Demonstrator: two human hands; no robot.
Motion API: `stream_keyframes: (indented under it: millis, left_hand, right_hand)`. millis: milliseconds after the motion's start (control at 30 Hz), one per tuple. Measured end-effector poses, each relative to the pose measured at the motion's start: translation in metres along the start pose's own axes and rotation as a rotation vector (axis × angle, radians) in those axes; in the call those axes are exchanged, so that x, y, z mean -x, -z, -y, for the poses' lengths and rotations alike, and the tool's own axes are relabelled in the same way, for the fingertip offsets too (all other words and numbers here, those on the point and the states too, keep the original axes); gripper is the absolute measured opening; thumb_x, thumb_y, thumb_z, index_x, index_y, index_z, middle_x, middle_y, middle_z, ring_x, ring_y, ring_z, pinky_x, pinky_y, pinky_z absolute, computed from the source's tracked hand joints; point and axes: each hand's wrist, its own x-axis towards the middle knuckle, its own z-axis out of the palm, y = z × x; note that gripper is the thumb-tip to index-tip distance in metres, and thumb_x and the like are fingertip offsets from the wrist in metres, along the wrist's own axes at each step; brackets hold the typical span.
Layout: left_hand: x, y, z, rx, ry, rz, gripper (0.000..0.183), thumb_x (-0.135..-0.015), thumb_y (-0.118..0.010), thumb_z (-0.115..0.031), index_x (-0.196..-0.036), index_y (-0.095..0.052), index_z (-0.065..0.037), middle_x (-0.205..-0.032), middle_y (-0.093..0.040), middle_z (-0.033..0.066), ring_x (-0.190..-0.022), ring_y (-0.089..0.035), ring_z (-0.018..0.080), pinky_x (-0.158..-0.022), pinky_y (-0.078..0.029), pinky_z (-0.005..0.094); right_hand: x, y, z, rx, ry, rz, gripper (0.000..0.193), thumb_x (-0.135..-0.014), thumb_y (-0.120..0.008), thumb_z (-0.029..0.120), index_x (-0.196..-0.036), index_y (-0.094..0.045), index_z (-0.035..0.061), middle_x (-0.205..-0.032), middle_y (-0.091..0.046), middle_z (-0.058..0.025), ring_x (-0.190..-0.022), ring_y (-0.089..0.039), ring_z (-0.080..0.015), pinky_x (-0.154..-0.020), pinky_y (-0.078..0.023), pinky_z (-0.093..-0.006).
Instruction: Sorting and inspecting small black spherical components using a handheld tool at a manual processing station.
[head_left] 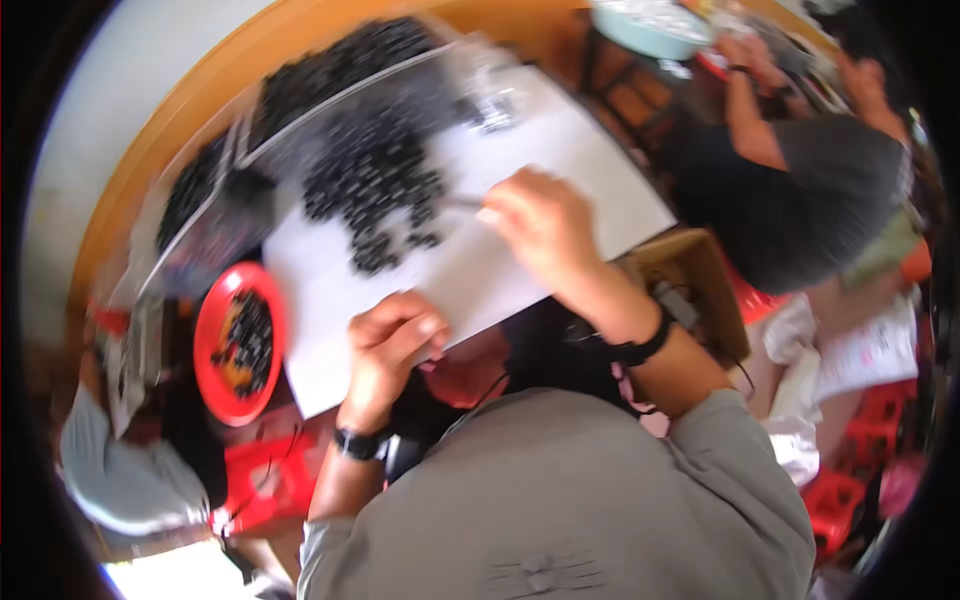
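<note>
Many small black pieces (375, 190) lie in a loose heap on the white tabletop (480, 270); they are too blurred to name. My right hand (545, 225) is over the table, to the right of the heap. Its fingers are closed on a thin grey tool (462, 202) that points left toward the pieces; the tool's kind is smeared by motion. My left hand (390, 345) is at the table's near edge, below the heap. Its thumb presses against curled fingers, and what they hold, if anything, cannot be made out.
Clear-sided bins (345, 75) of black pieces line the table's back. A red basin (205, 365) with more pieces stands at the left. A cardboard box (715, 280) is at the right. Another person (800, 190) works at the far right, and one (130, 460) sits at the left.
</note>
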Motion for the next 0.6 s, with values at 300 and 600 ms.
stream_keyframes:
  millis: [300,600]
  left_hand:
    - [0.023,0.048,-0.027,-0.335,-0.059,-0.263,0.011,-0.093,-0.069,-0.007,-0.085,-0.067,0.000,-0.076,-0.062,0.0019,-0.068,-0.055,0.0092,-0.065,-0.046,0.0239]
    - [0.027,0.079,-0.022,-0.188,-0.108,-0.459,0.013,-0.094,-0.067,-0.006,-0.083,-0.067,0.000,-0.074,-0.064,0.0039,-0.063,-0.054,0.0093,-0.060,-0.043,0.0235]
  right_hand:
    - [-0.038,-0.029,0.020,-0.933,-0.498,0.126,0.011,-0.097,-0.064,0.015,-0.096,-0.068,0.0040,-0.074,-0.058,0.0032,-0.067,-0.051,-0.0062,-0.060,-0.041,-0.0213]
    - [-0.047,-0.051,0.008,-0.100,-0.005,0.118,0.010,-0.092,-0.067,0.019,-0.096,-0.069,0.0099,-0.087,-0.068,-0.0114,-0.075,-0.064,-0.0337,-0.064,-0.048,-0.0400]
